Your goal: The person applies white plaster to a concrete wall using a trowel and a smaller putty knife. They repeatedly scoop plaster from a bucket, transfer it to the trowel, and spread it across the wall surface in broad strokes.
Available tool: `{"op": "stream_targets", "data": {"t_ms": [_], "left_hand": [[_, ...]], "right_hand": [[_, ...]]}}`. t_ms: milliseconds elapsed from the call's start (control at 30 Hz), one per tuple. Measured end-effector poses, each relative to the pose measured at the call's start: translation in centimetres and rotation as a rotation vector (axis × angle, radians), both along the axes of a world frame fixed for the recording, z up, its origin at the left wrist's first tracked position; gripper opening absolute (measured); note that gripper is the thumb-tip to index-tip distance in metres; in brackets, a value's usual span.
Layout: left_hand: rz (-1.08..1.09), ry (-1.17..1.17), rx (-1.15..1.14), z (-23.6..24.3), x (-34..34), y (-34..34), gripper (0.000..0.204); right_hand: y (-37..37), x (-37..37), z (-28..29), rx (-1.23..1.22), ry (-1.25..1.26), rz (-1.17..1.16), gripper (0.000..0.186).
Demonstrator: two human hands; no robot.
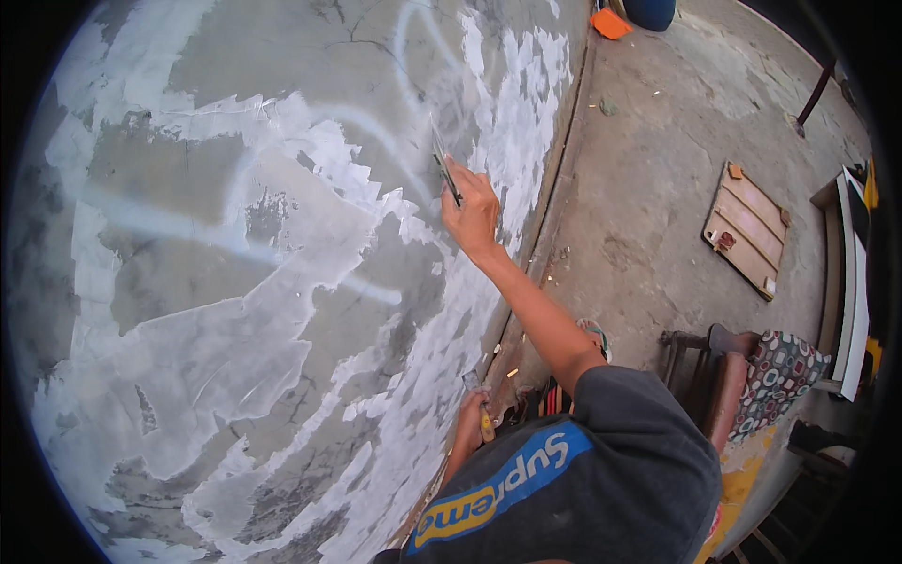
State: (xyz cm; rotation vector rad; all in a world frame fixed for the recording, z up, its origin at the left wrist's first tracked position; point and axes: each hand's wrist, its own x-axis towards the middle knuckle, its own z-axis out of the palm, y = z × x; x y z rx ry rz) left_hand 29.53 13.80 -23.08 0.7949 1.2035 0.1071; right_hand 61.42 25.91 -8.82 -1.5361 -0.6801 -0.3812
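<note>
My right hand (473, 209) is raised to the grey wall (169, 273), its fingers closed round a thin flat scraper (445, 174) seen nearly edge-on. The scraper's tip is at the wall surface; exact contact is hard to tell. Lower down, close to my shirt, my left hand (470, 420) is closed on a putty knife (486, 425) with a yellow handle and a small pale blade. White putty (460, 320) covers the wall in ragged patches and streaks. Bare cement with cracks and blurry white painted lines shows between them.
A concrete floor (629, 188) runs along the wall's foot. On it lies a wooden panel (749, 230) with slats. An orange dustpan (611, 24) and a blue container (650, 11) stand far off. Close on the right is a chair with a patterned cushion (775, 381).
</note>
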Motion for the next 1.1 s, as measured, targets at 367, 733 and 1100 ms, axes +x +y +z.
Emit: {"op": "stream_targets", "data": {"t_ms": [367, 733, 1100], "left_hand": [[-0.033, -0.033, 0.006, -0.5, 1.9, 0.1, 0.018], [-0.022, -0.014, 0.035, -0.2, 0.0, -0.6, 0.019], [-0.017, -0.008, 0.028, -1.6, -0.8, -1.2, 0.019]], "right_hand": [[-5.9, -1.7, -1.1, 0.027, 0.010, 0.236, 0.033], [-1.4, 4.4, -1.7, -0.043, 0.196, 0.086, 0.031], [-5.2, -0.7, -4.5, -0.123, -0.226, 0.295, 0.054]]}}
